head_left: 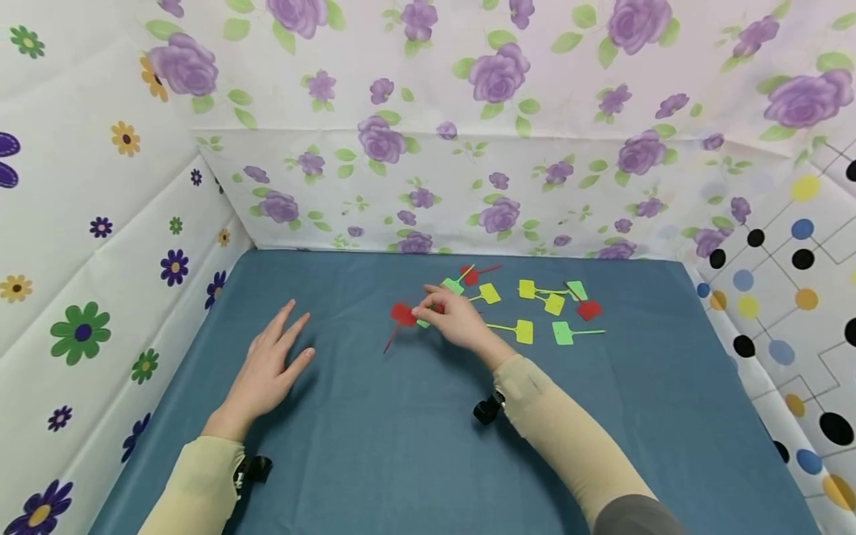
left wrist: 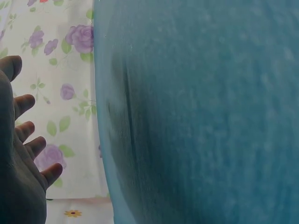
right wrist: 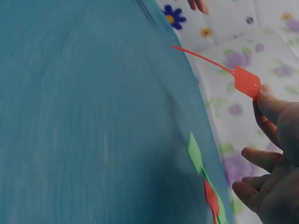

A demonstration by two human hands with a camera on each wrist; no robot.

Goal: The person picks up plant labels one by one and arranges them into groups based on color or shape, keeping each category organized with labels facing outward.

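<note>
My right hand [head_left: 458, 321] pinches a corner of a red cable-tie tag [head_left: 403, 313] between thumb and forefinger. In the right wrist view this red tag [right wrist: 246, 83] is lifted off the cloth, its thin tail pointing away from the hand, the other fingers loosely spread. Partly hidden under the right hand lies a green tag [head_left: 423, 323]; the right wrist view shows a green tag [right wrist: 195, 154] and another red tag [right wrist: 211, 199] below the hand. My left hand [head_left: 264, 371] hovers at the left over the blue cloth, fingers spread, holding nothing.
Around and right of the right hand lie several tags: a yellow tag [head_left: 524, 331], a green tag [head_left: 563, 333], a red tag [head_left: 589, 309] and a far red tag [head_left: 470, 276]. Blue cloth [head_left: 374, 438] covers the table. A flowered sheet [head_left: 441, 171] hangs behind it.
</note>
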